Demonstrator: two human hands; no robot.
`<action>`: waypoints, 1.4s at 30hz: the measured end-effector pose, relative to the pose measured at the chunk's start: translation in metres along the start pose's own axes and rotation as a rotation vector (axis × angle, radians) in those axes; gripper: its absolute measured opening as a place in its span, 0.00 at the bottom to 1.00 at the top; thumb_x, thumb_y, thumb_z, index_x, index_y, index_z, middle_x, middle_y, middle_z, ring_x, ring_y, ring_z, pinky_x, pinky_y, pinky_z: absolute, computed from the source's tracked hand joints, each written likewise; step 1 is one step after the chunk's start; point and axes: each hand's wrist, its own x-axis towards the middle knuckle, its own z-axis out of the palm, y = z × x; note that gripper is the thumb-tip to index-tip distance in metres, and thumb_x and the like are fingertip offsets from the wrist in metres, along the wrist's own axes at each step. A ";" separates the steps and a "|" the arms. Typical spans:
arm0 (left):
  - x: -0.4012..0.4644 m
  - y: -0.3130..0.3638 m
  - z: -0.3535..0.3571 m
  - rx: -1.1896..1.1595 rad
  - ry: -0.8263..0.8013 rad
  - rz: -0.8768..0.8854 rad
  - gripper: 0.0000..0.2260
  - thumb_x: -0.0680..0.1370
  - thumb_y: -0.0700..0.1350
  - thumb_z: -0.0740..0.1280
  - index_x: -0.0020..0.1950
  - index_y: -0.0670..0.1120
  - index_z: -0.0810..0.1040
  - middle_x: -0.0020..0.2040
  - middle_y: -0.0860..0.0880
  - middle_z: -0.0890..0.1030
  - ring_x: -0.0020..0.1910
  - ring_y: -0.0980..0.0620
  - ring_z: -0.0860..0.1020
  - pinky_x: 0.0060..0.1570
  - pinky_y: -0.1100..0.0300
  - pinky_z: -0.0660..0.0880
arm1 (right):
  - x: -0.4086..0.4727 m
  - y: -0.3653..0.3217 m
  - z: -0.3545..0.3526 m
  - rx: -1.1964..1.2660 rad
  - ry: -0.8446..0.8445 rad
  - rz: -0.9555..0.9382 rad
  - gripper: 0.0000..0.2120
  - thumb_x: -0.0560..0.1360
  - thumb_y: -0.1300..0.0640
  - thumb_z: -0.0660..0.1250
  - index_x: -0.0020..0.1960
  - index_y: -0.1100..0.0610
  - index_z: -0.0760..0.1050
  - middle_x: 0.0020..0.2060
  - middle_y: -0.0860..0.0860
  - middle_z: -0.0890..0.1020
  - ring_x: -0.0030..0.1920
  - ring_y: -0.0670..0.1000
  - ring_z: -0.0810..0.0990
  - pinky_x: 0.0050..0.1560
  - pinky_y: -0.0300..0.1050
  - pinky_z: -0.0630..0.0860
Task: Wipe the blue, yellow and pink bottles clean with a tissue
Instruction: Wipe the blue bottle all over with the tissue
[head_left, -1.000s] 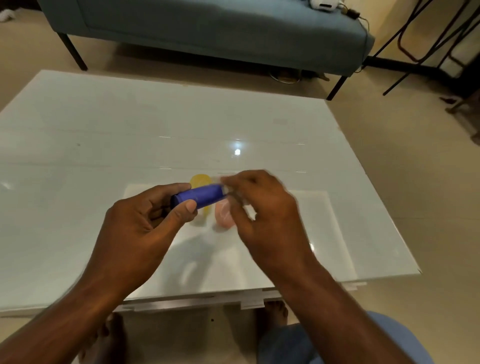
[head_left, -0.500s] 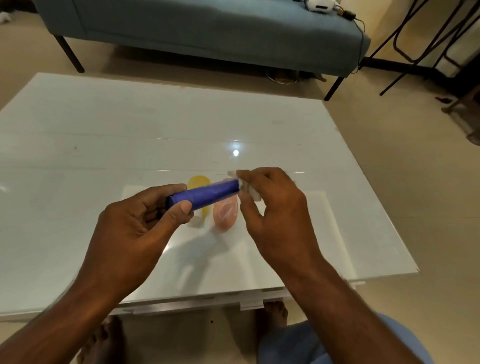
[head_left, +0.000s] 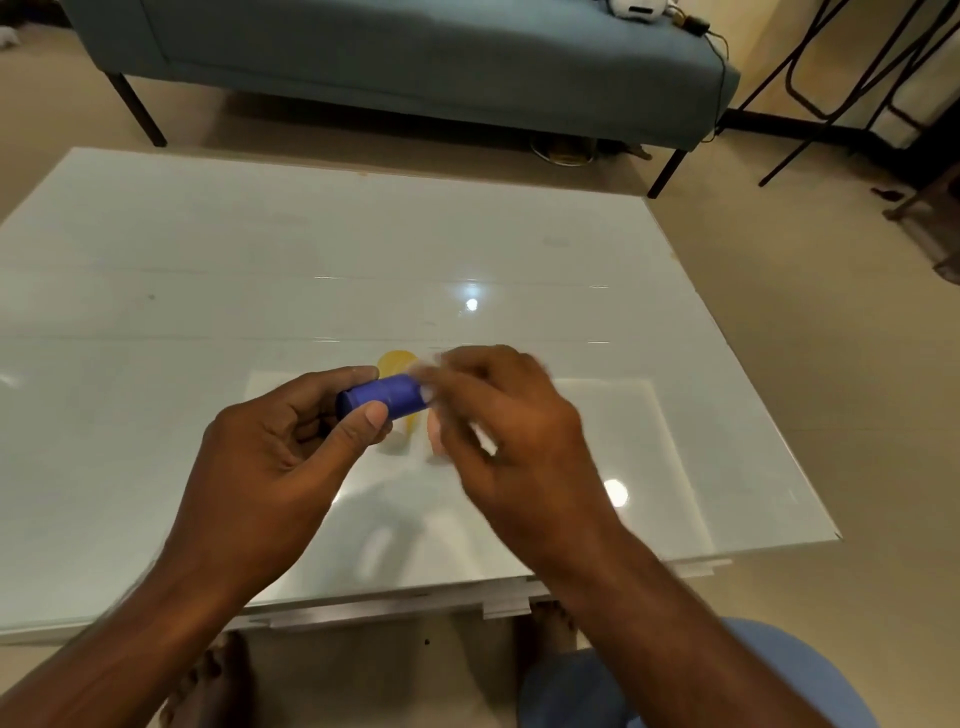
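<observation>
Pinching the blue bottle (head_left: 383, 397) between left hand (head_left: 283, 449) thumb and fingers; right hand (head_left: 511, 436) fingers press the tissue (head_left: 422, 371) around its far end; best twist while wiping.

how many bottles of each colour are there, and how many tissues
blue bottle: 1, held in the left hand
yellow bottle: 1, on the table
pink bottle: 1, mostly hidden behind the right hand
tissue: 1, in the right hand
total: 4
</observation>
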 end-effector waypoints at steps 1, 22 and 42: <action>0.000 0.001 0.001 -0.002 -0.006 0.010 0.12 0.76 0.49 0.71 0.59 0.55 0.83 0.49 0.58 0.87 0.49 0.58 0.85 0.55 0.58 0.80 | -0.003 -0.010 0.004 0.016 -0.048 -0.086 0.16 0.80 0.65 0.71 0.67 0.59 0.81 0.61 0.55 0.82 0.61 0.54 0.80 0.60 0.47 0.80; 0.003 0.000 -0.002 -0.110 0.068 0.022 0.14 0.72 0.43 0.75 0.58 0.51 0.84 0.51 0.56 0.87 0.53 0.57 0.84 0.54 0.68 0.78 | 0.009 0.014 -0.002 0.142 0.093 0.254 0.18 0.79 0.64 0.72 0.68 0.56 0.81 0.59 0.51 0.85 0.58 0.50 0.83 0.60 0.50 0.82; 0.000 0.002 0.003 -0.097 0.028 0.067 0.13 0.73 0.41 0.75 0.58 0.48 0.85 0.52 0.55 0.87 0.54 0.55 0.85 0.55 0.65 0.79 | -0.002 -0.009 0.005 0.060 -0.082 -0.029 0.17 0.78 0.64 0.73 0.66 0.56 0.82 0.60 0.53 0.82 0.60 0.53 0.80 0.59 0.48 0.82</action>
